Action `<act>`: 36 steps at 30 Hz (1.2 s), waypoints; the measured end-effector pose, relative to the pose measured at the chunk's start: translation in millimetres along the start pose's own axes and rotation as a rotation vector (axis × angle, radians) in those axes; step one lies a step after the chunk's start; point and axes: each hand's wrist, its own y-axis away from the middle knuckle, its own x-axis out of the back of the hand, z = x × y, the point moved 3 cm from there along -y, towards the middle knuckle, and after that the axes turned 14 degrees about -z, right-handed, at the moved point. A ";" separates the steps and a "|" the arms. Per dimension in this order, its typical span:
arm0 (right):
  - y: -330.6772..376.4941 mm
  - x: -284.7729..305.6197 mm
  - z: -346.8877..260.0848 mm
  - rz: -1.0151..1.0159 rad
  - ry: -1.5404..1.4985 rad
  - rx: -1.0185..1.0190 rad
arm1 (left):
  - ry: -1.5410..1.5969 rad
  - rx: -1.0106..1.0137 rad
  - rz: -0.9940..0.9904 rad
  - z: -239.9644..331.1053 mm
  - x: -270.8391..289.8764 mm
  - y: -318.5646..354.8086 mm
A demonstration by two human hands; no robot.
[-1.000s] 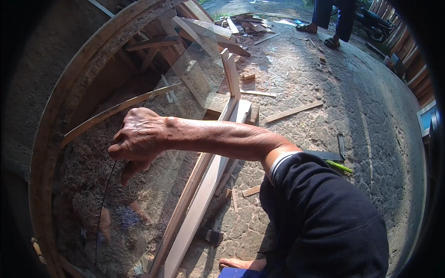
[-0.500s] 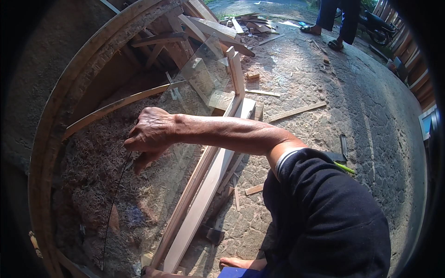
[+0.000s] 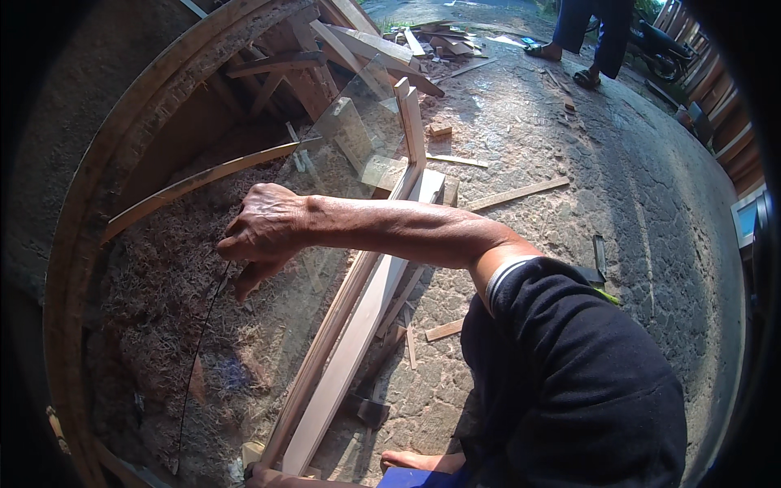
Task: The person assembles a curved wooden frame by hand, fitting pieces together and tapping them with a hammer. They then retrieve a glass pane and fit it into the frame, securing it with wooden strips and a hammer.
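A clear glass pane (image 3: 370,122) stretches along the left side of a pale wooden frame (image 3: 346,350); its left edge shows as a thin dark line. My right hand (image 3: 264,224) reaches across to the left and is closed on that edge, knuckles up, with the thumb pointing down. Only a sliver of my left hand (image 3: 272,480) shows at the bottom edge, by the frame's near end, and its fingers cannot be made out. A short upright wooden piece (image 3: 412,126) stands at the frame's far end.
Wood shavings (image 3: 163,325) lie below the glass. A curved wooden rim (image 3: 69,268) bounds the left. Loose wood strips (image 3: 521,193) and a dark hammer-like head (image 3: 373,412) lie on the rough ground. Another person's legs (image 3: 610,41) stand at the far right, near a motorbike (image 3: 663,53).
The view has shifted slightly, and a bit more of my left hand shows at the bottom. My right hand stays at the pane's edge.
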 end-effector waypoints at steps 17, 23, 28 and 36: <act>3.5 0.0 6.2 0.138 0.058 0.066 | -0.187 0.073 -0.140 19.8 -8.9 112.4; -3.4 11.3 -4.6 0.202 0.086 0.081 | -0.107 0.174 -0.332 6.3 -17.5 156.2; -4.0 9.3 -7.3 0.127 -0.013 0.017 | -0.089 0.203 -0.292 5.3 -27.7 175.4; -6.5 3.7 -1.2 0.140 0.005 0.016 | -0.106 0.167 -0.215 -5.9 -36.0 170.7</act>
